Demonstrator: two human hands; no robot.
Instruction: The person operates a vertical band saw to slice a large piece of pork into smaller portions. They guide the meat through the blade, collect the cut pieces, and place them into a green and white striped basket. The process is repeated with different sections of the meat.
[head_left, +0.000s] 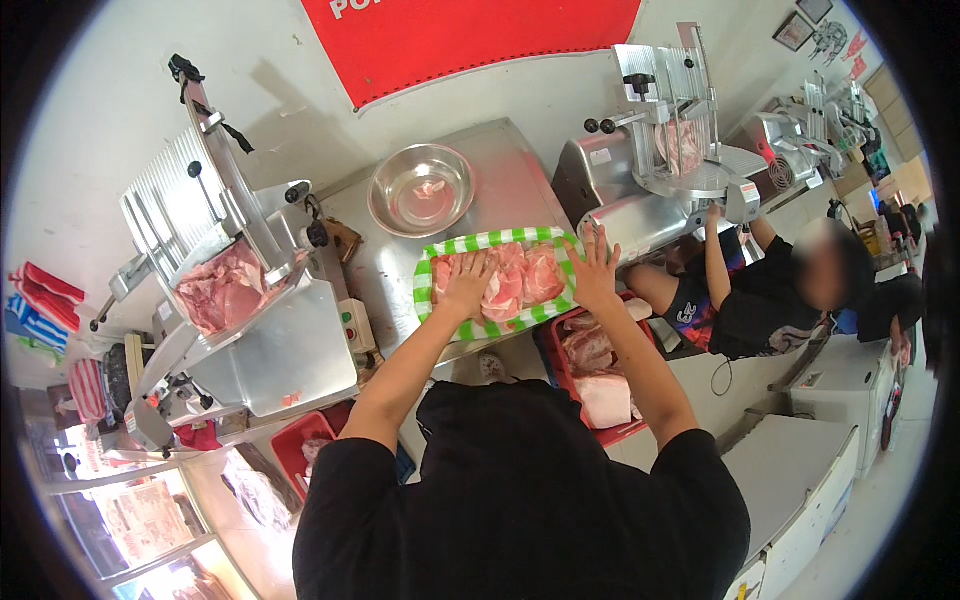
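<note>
Slices of raw meat (504, 285) lie in rows in a container lined with a green-and-white striped plastic bag (487, 238), on a stainless steel table (495, 180). My left hand (469, 281) rests flat on the meat at the container's left part, fingers spread a little. At the right end, my right hand (596, 270) is spread over the bag's edge, fingers apart. Whether its palm presses on the rim is hard to tell. Behind the container stands a steel bowl (421, 191) with a small scrap of meat inside.
A meat slicer (277, 352) with raw meat on its carriage stands at left. Another slicer (615, 172) stands at right, with a seated co-worker (757, 292) reaching to it. Below the table's edge are a red crate of meat (559, 352) and a smaller red crate (289, 442).
</note>
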